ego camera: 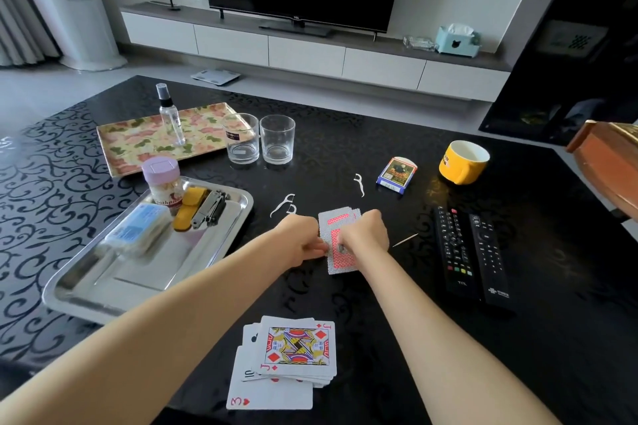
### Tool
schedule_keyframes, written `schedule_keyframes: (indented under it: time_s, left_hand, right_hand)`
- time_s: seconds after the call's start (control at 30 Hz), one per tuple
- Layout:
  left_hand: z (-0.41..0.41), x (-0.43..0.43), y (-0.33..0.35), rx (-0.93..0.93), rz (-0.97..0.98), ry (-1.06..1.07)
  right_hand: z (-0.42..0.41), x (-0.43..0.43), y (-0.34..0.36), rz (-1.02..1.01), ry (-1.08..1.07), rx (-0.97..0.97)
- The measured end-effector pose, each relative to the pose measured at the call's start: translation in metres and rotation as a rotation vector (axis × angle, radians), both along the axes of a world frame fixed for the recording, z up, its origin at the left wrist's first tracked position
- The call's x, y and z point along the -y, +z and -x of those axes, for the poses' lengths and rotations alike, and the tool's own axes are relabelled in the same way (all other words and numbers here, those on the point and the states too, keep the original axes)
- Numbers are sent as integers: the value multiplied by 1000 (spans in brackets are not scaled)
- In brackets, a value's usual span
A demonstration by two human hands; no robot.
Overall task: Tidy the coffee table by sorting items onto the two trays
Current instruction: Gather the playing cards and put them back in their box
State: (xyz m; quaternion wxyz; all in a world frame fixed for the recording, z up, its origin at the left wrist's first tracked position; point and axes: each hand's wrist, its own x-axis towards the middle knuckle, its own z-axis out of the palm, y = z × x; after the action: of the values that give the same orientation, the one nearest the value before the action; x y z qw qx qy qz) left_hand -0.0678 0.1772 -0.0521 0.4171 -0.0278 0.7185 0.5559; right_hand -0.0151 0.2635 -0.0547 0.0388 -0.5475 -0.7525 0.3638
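left hand [303, 247] pinches left edge of face-down card stack [336, 264] at mid-table, right hand [364, 235] curled over its top; face-up pile [297, 348] lies nearer camera; steel tray [238, 217], floral tray [138, 141] off to left

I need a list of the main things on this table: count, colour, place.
floral tray: one, pink-green, far left
spray bottle: one, clear, on floral tray
steel tray: one, silver, near left
jar: one, lilac lid, on steel tray
swab pack: one, bluish, on steel tray
glasses: two, clear, beside floral tray
floss picks: three, white, centre
card box: one, blue, right of centre
mug: one, yellow, far right
remotes: two, black, right
face-down cards: one stack, red backs, centre
face-up cards: one pile, white, near edge
left hand: one, bare, gripping face-down cards
right hand: one, bare, gripping face-down cards
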Motion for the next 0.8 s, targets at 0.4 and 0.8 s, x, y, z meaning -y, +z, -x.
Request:
schedule_keyframes:
  time_s: [0.4,0.8]
  left_hand:
    - [8,39,23,-396,-28,-126]
    - [-46,140,26,-837,580,-440]
  right_hand:
    - [-54,21,22,-661,806,325]
    - [-88,83,-18,-622,1049,-269]
